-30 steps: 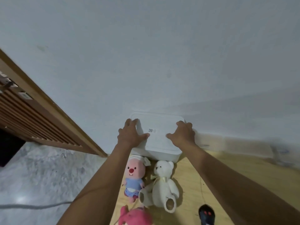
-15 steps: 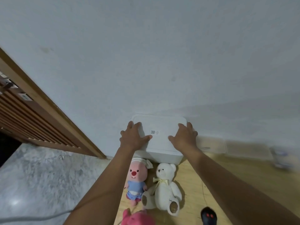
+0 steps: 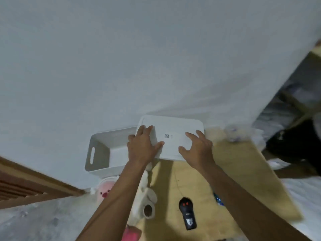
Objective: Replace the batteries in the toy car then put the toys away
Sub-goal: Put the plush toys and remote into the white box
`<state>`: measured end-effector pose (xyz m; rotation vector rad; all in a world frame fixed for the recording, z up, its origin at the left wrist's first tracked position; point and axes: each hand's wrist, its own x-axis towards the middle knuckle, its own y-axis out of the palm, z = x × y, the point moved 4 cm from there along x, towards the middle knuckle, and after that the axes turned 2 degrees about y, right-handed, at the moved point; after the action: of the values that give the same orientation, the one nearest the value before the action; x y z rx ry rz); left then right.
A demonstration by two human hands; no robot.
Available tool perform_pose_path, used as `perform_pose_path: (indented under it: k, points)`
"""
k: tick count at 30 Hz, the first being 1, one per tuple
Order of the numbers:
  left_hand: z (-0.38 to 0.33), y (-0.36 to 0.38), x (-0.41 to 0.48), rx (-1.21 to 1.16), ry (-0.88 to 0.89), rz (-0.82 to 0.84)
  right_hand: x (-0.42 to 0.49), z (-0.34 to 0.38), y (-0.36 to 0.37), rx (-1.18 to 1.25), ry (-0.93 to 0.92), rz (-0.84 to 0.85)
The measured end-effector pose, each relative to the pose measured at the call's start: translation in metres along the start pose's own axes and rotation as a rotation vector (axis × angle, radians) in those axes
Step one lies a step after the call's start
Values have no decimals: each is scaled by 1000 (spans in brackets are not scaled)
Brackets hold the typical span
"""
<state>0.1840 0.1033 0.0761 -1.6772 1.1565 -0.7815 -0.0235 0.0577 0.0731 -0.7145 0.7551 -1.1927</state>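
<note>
Both your hands, left [image 3: 142,146] and right [image 3: 197,150], clamp the lid [image 3: 171,136], fingers spread. Carry it clear of the bin [image 3: 104,153], set it flat, away from the toys.

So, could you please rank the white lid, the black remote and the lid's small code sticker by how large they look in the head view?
1. white lid
2. black remote, nearer the camera, yet clearly smaller
3. code sticker

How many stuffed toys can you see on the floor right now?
3. A pink-faced plush lies below the open white bin, a white teddy bear lies right of it, partly behind the left forearm, and a pink plush sits at the bottom edge. Others may be hidden.
</note>
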Motion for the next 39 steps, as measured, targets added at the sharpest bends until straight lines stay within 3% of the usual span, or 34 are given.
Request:
perform_pose_path:
  k: [6,11,18,24,27,31,34,39]
  points:
    - [-165,117,11,-26,309,289,-15,-167,-69,-13,406,-88]
    - [-250,212,-16,37,501,529,-59,-282,-81,62,644,-126]
    - [-282,295,-45,62,601,708,-96,-365,-56,120,790,-6]
    - [-274,294,-57,39,618,773,-108,-383,-43,-8,781,92]
    - [-263,256,-49,-174,584,667,-99,-365,-54,-182,758,15]
    - [-216,174,-42,-355,467,370,-60,-280,-55,-208,342,-123]
    - [-159,117,-48,-408,323,120,-37,-194,-38,-66,124,-31]
    - [-50,41,-80,-353,46,-231,-38,-62,22,96,-32,231]
